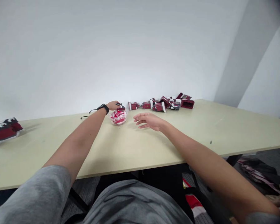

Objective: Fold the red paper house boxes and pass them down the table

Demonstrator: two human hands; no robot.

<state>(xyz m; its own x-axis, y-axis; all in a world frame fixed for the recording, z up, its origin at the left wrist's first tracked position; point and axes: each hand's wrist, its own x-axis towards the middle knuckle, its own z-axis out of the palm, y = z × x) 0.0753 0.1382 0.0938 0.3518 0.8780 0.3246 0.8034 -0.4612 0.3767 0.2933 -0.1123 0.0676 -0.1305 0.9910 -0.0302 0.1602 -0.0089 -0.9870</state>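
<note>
My left hand (113, 105), a black watch on its wrist, reaches to the back of the table with fingers closed on a small dark red and black box (120, 107). That box is just behind a clear bowl (118, 124), which partly hides it. Red-and-white wrapped pieces (118, 116) fill the bowl. To the right of the bowl, my right hand (147, 120) hovers over the table, fingers apart and holding nothing.
Several dark red boxes with white trim (159, 107) lie along the wall on the right. Another dark red box (4, 130) stands at the table's far left. Thin black glasses-like arms (85, 117) show beside my left wrist. A tiny dark bit (211, 142) lies on the right.
</note>
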